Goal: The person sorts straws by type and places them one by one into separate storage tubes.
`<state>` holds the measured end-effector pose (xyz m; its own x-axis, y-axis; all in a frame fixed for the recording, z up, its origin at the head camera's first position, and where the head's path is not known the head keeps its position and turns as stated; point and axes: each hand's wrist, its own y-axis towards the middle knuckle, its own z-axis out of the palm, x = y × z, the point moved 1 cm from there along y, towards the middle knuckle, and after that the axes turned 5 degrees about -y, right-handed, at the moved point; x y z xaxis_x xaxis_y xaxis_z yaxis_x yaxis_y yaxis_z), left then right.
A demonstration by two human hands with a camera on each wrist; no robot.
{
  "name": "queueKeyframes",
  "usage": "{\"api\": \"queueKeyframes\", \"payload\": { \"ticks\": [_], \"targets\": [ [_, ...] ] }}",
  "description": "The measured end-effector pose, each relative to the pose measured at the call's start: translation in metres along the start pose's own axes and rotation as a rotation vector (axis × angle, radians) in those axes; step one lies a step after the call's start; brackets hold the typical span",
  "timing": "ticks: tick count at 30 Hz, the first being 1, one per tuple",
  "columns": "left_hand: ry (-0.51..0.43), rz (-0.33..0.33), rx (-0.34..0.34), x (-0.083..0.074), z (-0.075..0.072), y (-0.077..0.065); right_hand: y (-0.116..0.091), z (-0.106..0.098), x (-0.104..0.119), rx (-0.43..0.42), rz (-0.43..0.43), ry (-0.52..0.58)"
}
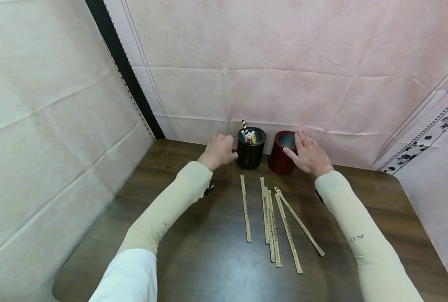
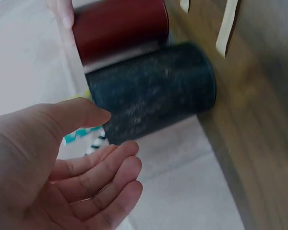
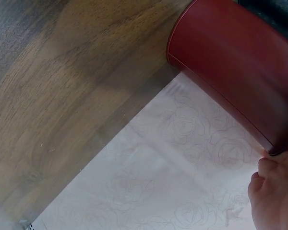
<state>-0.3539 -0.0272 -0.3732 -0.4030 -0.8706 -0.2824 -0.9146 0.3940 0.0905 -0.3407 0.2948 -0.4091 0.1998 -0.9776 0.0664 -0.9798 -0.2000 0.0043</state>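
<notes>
A black cylindrical holder [image 1: 250, 153] with several patterned paper straws [image 1: 251, 137] in it stands near the back edge of the table. To its left is my left hand [image 1: 219, 151], thumb and fingers loosely bent and holding nothing. In the left wrist view the thumb of this hand [image 2: 33, 153] appears close to the holder's rim; whether it touches cannot be told. Right of the black holder, a dark red cylindrical holder [image 1: 280, 160] looks slightly tilted. My right hand [image 1: 310, 156] rests on its rim with fingers extended. Inside the red holder only grey lining shows.
Several long, narrow beige paper packets [image 1: 246, 209] with printing lie on the brown wooden table [image 1: 193, 260] in front of the holders. Pale patterned cloth [image 1: 284, 54] hangs right behind the table, with more cloth [image 1: 38, 126] along the left side.
</notes>
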Motion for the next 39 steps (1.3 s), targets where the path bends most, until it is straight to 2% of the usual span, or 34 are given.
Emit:
{"api": "queueKeyframes", "payload": {
  "ticks": [6, 15, 19, 24, 31, 38, 39],
  "targets": [
    [-0.088, -0.105, 0.091, -0.011, 0.021, -0.015, -0.001, 0.001, -0.001, 0.001, 0.0, 0.006],
    [-0.177, -0.15, 0.22, -0.017, 0.067, -0.029, 0.001, 0.003, -0.002, -0.005, 0.003, 0.005],
    [-0.205, -0.176, 0.235, -0.017, 0.085, -0.034, 0.001, 0.003, -0.002, -0.008, 0.004, 0.01],
    [-0.248, -0.219, 0.243, -0.018, 0.099, -0.035, 0.001, 0.003, -0.002, -0.012, 0.001, 0.016],
    [-0.3, -0.24, 0.255, -0.011, 0.121, -0.022, 0.0, 0.004, -0.004, -0.011, 0.009, 0.012],
    [-0.339, -0.256, 0.254, 0.015, 0.174, 0.013, 0.002, 0.005, -0.003, -0.012, 0.003, 0.01],
    [-0.345, -0.263, 0.254, 0.015, 0.175, 0.014, 0.001, 0.005, -0.003, -0.011, 0.002, 0.01]
  ]
}}
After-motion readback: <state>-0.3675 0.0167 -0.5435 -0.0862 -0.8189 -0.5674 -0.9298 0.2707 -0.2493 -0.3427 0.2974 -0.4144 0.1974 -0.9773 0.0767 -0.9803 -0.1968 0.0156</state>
